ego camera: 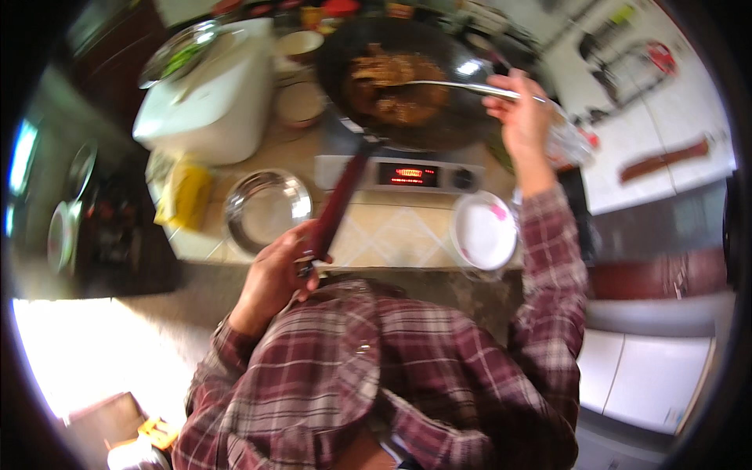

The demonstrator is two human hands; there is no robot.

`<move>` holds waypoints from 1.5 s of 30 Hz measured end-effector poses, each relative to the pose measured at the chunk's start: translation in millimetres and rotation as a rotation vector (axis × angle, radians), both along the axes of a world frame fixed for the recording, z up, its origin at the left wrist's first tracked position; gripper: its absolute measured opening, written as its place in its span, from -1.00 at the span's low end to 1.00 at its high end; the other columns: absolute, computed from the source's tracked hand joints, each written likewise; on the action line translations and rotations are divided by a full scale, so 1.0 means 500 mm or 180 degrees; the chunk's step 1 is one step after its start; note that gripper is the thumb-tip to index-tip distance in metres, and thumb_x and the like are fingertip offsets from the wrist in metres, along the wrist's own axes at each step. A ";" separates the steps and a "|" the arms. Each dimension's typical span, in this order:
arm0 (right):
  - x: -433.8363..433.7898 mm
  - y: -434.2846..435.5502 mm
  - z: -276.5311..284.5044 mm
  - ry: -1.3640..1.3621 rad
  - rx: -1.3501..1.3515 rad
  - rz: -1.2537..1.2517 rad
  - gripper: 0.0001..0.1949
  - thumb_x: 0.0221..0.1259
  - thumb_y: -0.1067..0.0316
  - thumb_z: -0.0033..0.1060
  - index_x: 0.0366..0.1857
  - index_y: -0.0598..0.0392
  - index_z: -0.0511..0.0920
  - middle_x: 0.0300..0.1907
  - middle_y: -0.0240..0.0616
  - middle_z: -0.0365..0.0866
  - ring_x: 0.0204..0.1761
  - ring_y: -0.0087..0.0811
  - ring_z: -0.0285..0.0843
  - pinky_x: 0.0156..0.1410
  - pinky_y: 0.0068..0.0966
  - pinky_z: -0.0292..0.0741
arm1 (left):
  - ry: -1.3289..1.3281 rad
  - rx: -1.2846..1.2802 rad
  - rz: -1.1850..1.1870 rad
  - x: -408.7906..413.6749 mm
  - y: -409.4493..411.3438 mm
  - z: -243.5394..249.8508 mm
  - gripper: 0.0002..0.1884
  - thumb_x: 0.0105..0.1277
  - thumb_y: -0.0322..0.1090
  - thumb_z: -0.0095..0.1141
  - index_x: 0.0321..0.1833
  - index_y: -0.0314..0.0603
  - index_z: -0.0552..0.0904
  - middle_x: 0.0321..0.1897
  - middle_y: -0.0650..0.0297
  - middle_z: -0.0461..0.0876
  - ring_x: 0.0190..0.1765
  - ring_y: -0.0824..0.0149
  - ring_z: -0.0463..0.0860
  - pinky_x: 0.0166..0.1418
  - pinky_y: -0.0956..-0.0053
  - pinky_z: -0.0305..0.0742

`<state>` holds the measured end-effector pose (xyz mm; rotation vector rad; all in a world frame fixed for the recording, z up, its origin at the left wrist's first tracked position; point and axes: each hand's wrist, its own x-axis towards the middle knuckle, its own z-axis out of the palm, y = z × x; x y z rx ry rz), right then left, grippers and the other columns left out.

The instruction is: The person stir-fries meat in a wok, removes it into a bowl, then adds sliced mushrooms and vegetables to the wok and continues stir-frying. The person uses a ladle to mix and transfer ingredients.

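A dark wok [405, 138] sits on an induction cooktop [346, 170] with a lit red display. Brown sauced food [411, 103] fills the wok's middle. My left hand [279, 267] grips the end of the wok's long dark-red handle [341, 205], close to my shirt. Over the wok's right rim, my right hand [520, 111] holds the metal shaft of a cooking utensil [464, 86]. The utensil's working end lies in the food, so its shape is hidden.
An empty steel bowl [235, 214] and a white bowl [484, 232] stand along the counter's front edge. Left of the wok are a yellow packet [188, 194] and a white bin-like container [205, 123], topped by a glass bowl of greens [181, 59]. Utensils hang on the tiled wall at right.
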<state>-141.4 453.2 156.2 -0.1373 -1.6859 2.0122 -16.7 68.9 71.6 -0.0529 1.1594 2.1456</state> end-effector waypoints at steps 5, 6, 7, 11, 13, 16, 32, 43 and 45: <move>-0.007 -0.012 0.034 -0.0079 0.0351 0.0052 -0.75 0.32 0.16 0.11 -0.34 0.16 0.53 -0.28 -0.12 0.68 -0.58 -0.47 0.60 -0.56 -0.66 0.49 | 0.0416 -0.0718 0.1567 0.011 -0.082 -0.048 -0.63 0.41 -0.29 -0.03 0.20 -0.31 0.43 -0.24 0.15 0.64 -0.53 0.48 0.52 -0.57 0.69 0.38; -0.013 -0.009 0.044 -0.0085 0.0399 0.0166 -0.75 0.33 0.16 0.11 -0.36 0.15 0.52 -0.28 -0.12 0.68 -0.58 -0.47 0.60 -0.55 -0.66 0.49 | 0.0649 -0.1133 0.1871 0.006 -0.106 -0.069 -0.65 0.39 -0.32 0.00 0.18 -0.32 0.44 -0.26 0.19 0.63 -0.53 0.51 0.51 -0.58 0.70 0.37; -0.017 -0.008 0.055 -0.0101 0.0440 0.0266 -0.75 0.33 0.17 0.11 -0.38 0.15 0.52 -0.28 -0.12 0.68 -0.58 -0.47 0.60 -0.54 -0.66 0.49 | 0.0872 -0.1563 0.2151 0.000 -0.131 -0.094 -0.67 0.37 -0.35 0.03 0.15 -0.32 0.46 -0.28 0.23 0.62 -0.54 0.53 0.50 -0.58 0.71 0.36; -0.016 -0.049 0.116 -0.0043 0.1437 0.0414 -0.75 0.31 0.19 0.11 -0.39 0.17 0.56 -0.34 -0.24 0.68 -0.58 -0.59 0.56 -0.51 -0.74 0.42 | 0.1217 -0.3429 0.2187 -0.023 -0.197 -0.173 -0.65 0.27 -0.32 0.20 0.06 -0.32 0.50 -0.40 0.27 0.60 -0.52 0.50 0.56 -0.56 0.63 0.44; -0.015 -0.069 0.136 0.0099 0.2156 0.0679 -0.76 0.30 0.20 0.12 -0.40 0.16 0.59 -0.36 -0.30 0.67 -0.58 -0.64 0.53 -0.50 -0.76 0.38 | 0.1208 -0.3893 0.1811 -0.038 -0.198 -0.184 -0.64 0.24 -0.30 0.23 0.04 -0.32 0.51 -0.44 0.29 0.60 -0.52 0.48 0.59 -0.55 0.61 0.46; 0.006 -0.116 0.160 0.0336 0.2867 0.1052 -0.81 0.29 0.27 0.13 -0.40 0.15 0.62 -0.42 -0.43 0.63 -0.59 -0.70 0.43 -0.47 -0.76 0.37 | 0.1151 -0.3544 0.1811 -0.065 -0.199 -0.212 -0.72 0.22 -0.32 0.25 -0.19 -0.42 0.52 -0.60 0.22 0.56 -0.63 0.43 0.57 -0.64 0.54 0.44; 0.082 0.048 0.271 -0.0381 0.1779 0.0429 -0.61 0.30 0.00 0.14 -0.51 0.15 0.53 -0.45 -0.16 0.64 -0.74 -0.66 0.43 -0.73 -0.80 0.25 | 0.1680 -0.3178 0.1790 -0.074 -0.209 -0.062 -0.85 0.28 -0.48 0.06 -0.34 -0.30 0.35 -0.59 0.24 0.49 -0.73 0.47 0.49 -0.74 0.61 0.35; 0.073 -0.022 0.131 -0.0430 0.0662 0.0003 -0.66 0.31 0.04 0.13 -0.45 0.13 0.51 -0.37 -0.12 0.66 -0.67 -0.51 0.55 -0.63 -0.69 0.45 | 0.2064 -0.2752 0.2223 -0.075 -0.156 0.014 -0.86 0.27 -0.55 0.08 -0.33 -0.27 0.37 -0.48 0.22 0.61 -0.60 0.55 0.51 -0.67 0.65 0.42; 0.064 -0.038 0.105 -0.0307 0.0549 -0.0168 -0.67 0.33 0.08 0.11 -0.43 0.15 0.51 -0.35 -0.12 0.66 -0.64 -0.48 0.57 -0.61 -0.69 0.45 | 0.2101 -0.2630 0.2254 -0.080 -0.149 0.019 -0.86 0.27 -0.55 0.08 -0.33 -0.27 0.37 -0.47 0.23 0.62 -0.60 0.56 0.51 -0.66 0.65 0.42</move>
